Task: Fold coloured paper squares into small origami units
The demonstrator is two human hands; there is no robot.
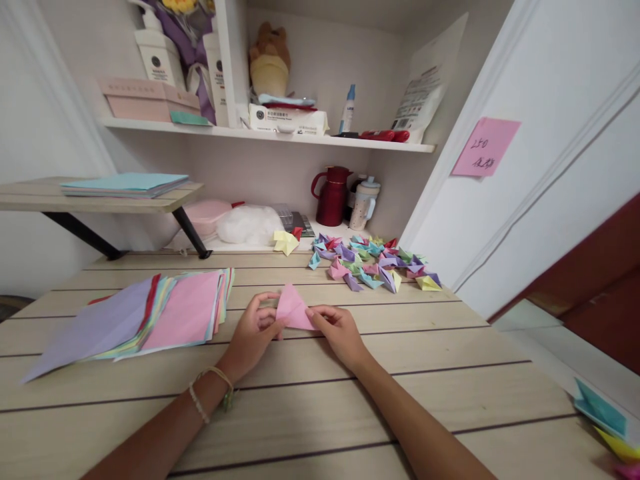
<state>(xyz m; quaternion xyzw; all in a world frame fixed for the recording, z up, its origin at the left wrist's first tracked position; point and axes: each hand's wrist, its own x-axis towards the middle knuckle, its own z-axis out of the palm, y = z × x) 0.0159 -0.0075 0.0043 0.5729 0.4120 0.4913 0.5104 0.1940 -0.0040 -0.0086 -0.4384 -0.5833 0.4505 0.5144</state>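
Note:
A folded piece of pink paper (pixel 293 308), roughly triangular, is held between my two hands just above the slatted wooden table (pixel 280 413). My left hand (pixel 257 323) pinches its lower left corner between thumb and fingers. At the lower right corner, my right hand (pixel 337 329) grips the paper with thumb and forefinger, the other fingers curled. Beyond my hands to the right lies a spread of small folded paper pieces (pixel 370 259) in several colours. Fanned coloured paper sheets (pixel 183 313) lie left of my left hand.
A small raised shelf (pixel 30 195) bears a stack of blue-topped paper (pixel 125 183). Yellow folded paper (pixel 285 242) sits near the table's back edge. Behind stand a red thermos jug (pixel 332 197) and a cup (pixel 365 203). More folded paper (pixel 600 407) is at the lower right.

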